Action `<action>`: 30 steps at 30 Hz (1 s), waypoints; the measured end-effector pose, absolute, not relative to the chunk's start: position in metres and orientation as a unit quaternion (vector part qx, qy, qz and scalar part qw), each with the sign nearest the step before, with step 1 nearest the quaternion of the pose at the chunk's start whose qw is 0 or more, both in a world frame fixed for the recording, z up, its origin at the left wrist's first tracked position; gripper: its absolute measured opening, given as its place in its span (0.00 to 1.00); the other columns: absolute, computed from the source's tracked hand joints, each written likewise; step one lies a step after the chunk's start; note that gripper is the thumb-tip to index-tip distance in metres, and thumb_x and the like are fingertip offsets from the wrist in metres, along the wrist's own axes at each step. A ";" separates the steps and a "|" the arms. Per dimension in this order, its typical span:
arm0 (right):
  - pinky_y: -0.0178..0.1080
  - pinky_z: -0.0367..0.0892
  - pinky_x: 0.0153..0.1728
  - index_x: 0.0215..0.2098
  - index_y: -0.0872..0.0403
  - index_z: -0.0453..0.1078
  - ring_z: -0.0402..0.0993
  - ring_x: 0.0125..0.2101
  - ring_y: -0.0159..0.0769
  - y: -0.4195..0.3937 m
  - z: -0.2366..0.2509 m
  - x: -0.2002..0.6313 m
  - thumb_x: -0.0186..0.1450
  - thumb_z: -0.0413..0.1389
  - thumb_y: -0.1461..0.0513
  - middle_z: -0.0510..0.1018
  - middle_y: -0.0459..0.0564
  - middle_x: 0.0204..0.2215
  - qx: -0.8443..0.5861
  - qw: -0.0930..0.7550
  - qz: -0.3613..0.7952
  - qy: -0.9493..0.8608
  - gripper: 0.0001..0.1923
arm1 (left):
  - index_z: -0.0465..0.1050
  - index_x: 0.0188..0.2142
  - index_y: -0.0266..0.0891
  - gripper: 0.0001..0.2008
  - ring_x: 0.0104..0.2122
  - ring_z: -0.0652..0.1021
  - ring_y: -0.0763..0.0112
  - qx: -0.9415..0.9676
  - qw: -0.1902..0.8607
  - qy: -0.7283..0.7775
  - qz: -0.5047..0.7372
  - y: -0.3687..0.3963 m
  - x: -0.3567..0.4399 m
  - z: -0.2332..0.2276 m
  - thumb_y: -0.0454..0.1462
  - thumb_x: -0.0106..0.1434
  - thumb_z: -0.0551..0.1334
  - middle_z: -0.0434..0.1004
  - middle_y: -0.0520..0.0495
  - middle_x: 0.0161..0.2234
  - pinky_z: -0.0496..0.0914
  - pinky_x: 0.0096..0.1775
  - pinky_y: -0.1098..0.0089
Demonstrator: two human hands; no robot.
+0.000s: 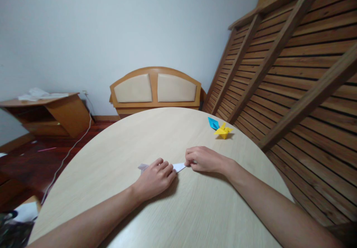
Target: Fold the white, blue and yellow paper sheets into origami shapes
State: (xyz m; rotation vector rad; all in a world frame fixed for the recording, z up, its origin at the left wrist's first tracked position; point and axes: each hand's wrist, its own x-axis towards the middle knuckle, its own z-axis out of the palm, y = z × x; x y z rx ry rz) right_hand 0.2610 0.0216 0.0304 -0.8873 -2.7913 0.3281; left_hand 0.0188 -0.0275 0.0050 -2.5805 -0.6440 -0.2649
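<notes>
A folded piece of white paper (179, 167) lies low over the round table, stretched between my two hands. My left hand (157, 178) covers its middle, fingers curled down and pressing on it. One pale folded end pokes out to the left of that hand. The fingers of my right hand (201, 159) pinch the narrow right tip of the paper. Farther back on the right stands a yellow origami bird (223, 130), and just behind it sits a blue folded paper piece (213, 123).
The round table (134, 140) has a pale wood-grain top. Wooden slats (279, 88) lean along its right side. Beyond the far edge is a headboard (154, 104) with two cream panels. A low cabinet (64, 114) and a white cable (74, 145) are at left.
</notes>
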 end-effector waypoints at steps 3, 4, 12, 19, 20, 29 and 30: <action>0.35 0.64 0.38 0.32 0.54 0.79 0.75 0.35 0.36 0.021 0.032 0.261 0.58 0.56 0.71 0.81 0.48 0.33 -0.298 0.093 0.101 -0.945 0.11 | 0.73 0.39 0.35 0.09 0.31 0.75 0.64 -0.944 0.202 -0.259 -0.043 -0.033 0.022 0.009 0.32 0.71 0.54 0.74 0.46 0.31 0.65 0.33 0.65; 0.35 0.64 0.38 0.32 0.53 0.79 0.75 0.35 0.36 0.021 0.032 0.261 0.59 0.56 0.71 0.81 0.48 0.33 -0.298 0.092 0.099 -0.945 0.11 | 0.73 0.40 0.34 0.09 0.31 0.75 0.64 -0.943 0.193 -0.270 -0.027 -0.036 0.023 0.010 0.32 0.71 0.54 0.74 0.45 0.31 0.66 0.32 0.65; 0.35 0.64 0.38 0.34 0.52 0.81 0.76 0.34 0.35 0.024 0.030 0.267 0.58 0.59 0.69 0.81 0.47 0.33 -0.307 0.099 0.110 -0.940 0.10 | 0.73 0.40 0.32 0.08 0.35 0.76 0.58 -0.919 0.115 -0.376 0.045 -0.061 0.036 0.010 0.27 0.65 0.56 0.74 0.39 0.36 0.71 0.29 0.66; 0.36 0.65 0.40 0.35 0.52 0.81 0.77 0.35 0.36 0.024 0.036 0.280 0.57 0.58 0.70 0.82 0.48 0.36 -0.333 0.095 0.143 -0.927 0.13 | 0.72 0.40 0.33 0.10 0.38 0.75 0.60 -0.928 0.076 -0.364 0.003 -0.050 0.031 0.013 0.29 0.69 0.52 0.74 0.39 0.43 0.74 0.30 0.67; 0.36 0.65 0.41 0.36 0.52 0.81 0.77 0.36 0.36 0.024 0.037 0.281 0.57 0.57 0.70 0.82 0.49 0.36 -0.336 0.098 0.148 -0.925 0.13 | 0.72 0.39 0.34 0.10 0.39 0.75 0.59 -0.930 0.067 -0.361 0.000 -0.048 0.029 0.013 0.29 0.68 0.52 0.74 0.40 0.43 0.74 0.31 0.67; 0.35 0.65 0.39 0.37 0.54 0.79 0.76 0.35 0.36 0.023 0.037 0.280 0.61 0.58 0.65 0.82 0.50 0.34 -0.338 0.112 0.155 -0.921 0.08 | 0.70 0.45 0.36 0.09 0.38 0.76 0.62 -0.928 0.019 -0.367 -0.055 -0.040 0.024 0.010 0.29 0.68 0.54 0.78 0.42 0.43 0.74 0.36 0.64; 0.35 0.65 0.39 0.37 0.54 0.79 0.75 0.35 0.36 0.023 0.036 0.279 0.61 0.58 0.65 0.81 0.50 0.34 -0.337 0.113 0.155 -0.922 0.08 | 0.70 0.45 0.36 0.10 0.38 0.76 0.62 -0.928 0.015 -0.369 -0.054 -0.040 0.024 0.011 0.28 0.68 0.54 0.78 0.42 0.42 0.74 0.37 0.64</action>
